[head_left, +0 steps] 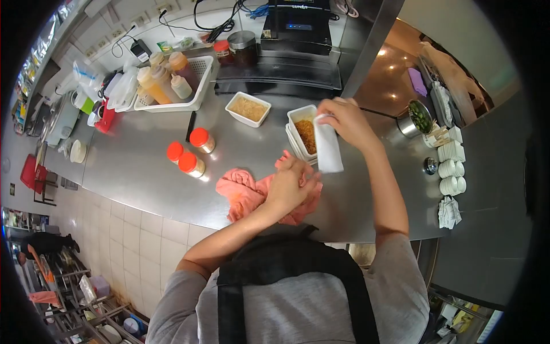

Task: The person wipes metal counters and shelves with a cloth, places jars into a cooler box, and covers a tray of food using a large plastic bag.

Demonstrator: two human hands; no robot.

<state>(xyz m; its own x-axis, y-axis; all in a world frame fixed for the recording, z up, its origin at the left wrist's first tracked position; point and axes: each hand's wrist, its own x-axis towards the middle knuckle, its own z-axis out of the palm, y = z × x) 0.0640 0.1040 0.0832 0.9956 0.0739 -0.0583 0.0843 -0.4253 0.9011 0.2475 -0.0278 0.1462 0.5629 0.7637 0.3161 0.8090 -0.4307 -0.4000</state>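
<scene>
My right hand (350, 123) is closed on the top end of a white rectangular lid (329, 149), which hangs tilted on its edge. Just left of the lid, a white plastic tub (293, 117) holds brown, crumbly bits and sits on other white tubs or lids. My left hand (289, 186) grips a crumpled pink cloth (243, 192) on the steel counter, in front of the tub. Part of the cloth pokes up past the fingers. A second white tub (255, 121) with pale, shredded-looking food stands further left.
Several red-capped shakers (201, 140) stand left on the counter (126, 155). Behind them are a black-handled utensil (191, 126) and a white basket (197, 100) of sauce bottles. A metal pot (408, 125) of greens and stacked small white cups (450, 168) line the right.
</scene>
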